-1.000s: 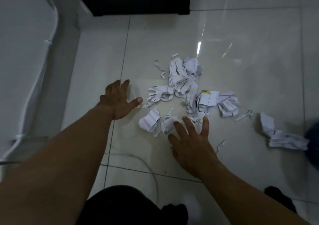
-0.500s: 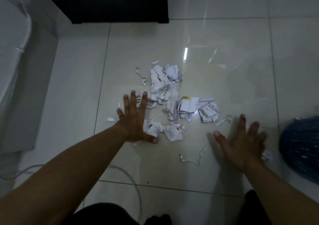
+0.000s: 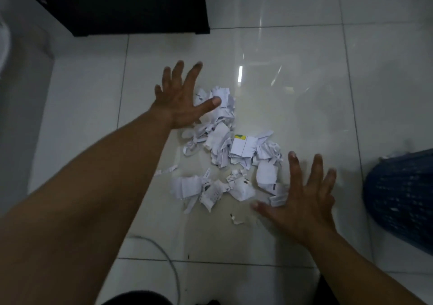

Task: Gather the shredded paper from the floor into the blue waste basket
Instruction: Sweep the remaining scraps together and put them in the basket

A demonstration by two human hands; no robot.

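Bracketing the shredded paper on the floor: left hand at the heap's far-left end, right hand at its near-right end, fingers splayed wide, holding nothing; blue waste basket rightward, nearer the right hand.

white paper, blue speckled basket

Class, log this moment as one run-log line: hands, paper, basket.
left hand: open, at far-left edge of shredded paper | right hand: open, at near-right edge | blue waste basket: right of pile | stage: paper on floor
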